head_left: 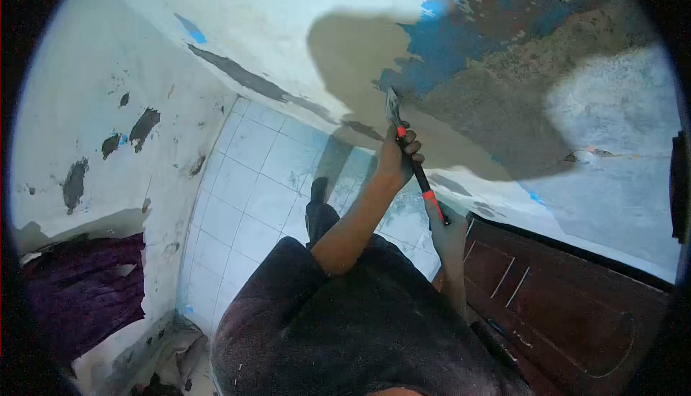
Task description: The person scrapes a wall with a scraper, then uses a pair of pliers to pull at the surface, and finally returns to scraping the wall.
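A long scraper with a black and red handle slants up toward the wall. Its grey metal blade meets the wall in this view, at the lower edge of a blue patch where the pale paint is gone. My left hand is wrapped round the handle just below the blade. Lower down, my right hand grips the handle's end, by the red band.
Bare grey plaster spreads right of the blue patch, partly under my shadow. White floor tiles lie below. A dark brown panelled door is at the right. Dark purple cloth hangs against the chipped left wall.
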A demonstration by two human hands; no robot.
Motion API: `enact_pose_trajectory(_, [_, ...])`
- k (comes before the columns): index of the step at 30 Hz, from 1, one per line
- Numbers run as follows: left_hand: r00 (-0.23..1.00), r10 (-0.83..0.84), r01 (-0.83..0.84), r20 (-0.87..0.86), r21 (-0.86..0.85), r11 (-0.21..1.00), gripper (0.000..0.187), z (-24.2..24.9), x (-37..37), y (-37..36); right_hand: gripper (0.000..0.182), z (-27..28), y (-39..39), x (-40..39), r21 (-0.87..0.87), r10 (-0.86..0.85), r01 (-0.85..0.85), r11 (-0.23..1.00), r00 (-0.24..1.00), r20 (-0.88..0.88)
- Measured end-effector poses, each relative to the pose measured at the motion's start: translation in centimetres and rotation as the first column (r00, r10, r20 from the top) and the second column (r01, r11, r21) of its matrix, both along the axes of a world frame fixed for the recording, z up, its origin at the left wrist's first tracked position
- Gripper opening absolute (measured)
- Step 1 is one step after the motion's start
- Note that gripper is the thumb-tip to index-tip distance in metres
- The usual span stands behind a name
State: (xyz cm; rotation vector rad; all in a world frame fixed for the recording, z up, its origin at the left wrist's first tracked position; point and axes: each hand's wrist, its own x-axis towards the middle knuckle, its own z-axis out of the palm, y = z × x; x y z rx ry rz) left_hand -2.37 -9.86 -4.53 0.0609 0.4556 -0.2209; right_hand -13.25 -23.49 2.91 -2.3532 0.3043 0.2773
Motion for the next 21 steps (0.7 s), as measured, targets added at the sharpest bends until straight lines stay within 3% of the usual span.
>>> enact_pose_trajectory(2, [1.0, 0.009, -0.007, -0.021, 0.081, 0.997, 0.023, -0.3, 0.0, 0.0, 0.042, -0.6, -0.3, 0.3, 0.103, -0.015, 0.017, 0.995, 1.0, -0.019])
enact_pose_trajectory(5, [0.999, 0.024, -0.023, -0.021, 0.045, 0.999, 0.023, -0.9, 0.3, 0.2, 0.041, -1.3, -0.3, 0.4, 0.13, -0.053, 0.059, 0.99, 0.997, -0.052])
enact_pose_trajectory(9, [0.999, -0.028, 0.027, -0.031, -0.005, 1.0, 0.025, -0.4, -0.3, -0.7, 0.042, -0.7, -0.8, -0.6, 0.088, -0.073, 0.078, 0.993, 0.996, -0.059])
enact_pose_trajectory(11, [0.999, 0.005, -0.004, -0.038, 0.016, 1.0, 0.025, -0.9, -0.1, -0.4, 0.042, -0.7, -0.6, 0.3, 0.086, -0.007, 0.006, 0.996, 1.0, 0.008])
enact_pose_trajectory(21, [0.999, 0.017, -0.014, -0.042, 0.069, 0.998, 0.027, -0.8, 0.4, 0.4, 0.042, -1.0, -0.4, 1.2, 0.13, -0.035, 0.05, 0.99, 0.993, -0.114])
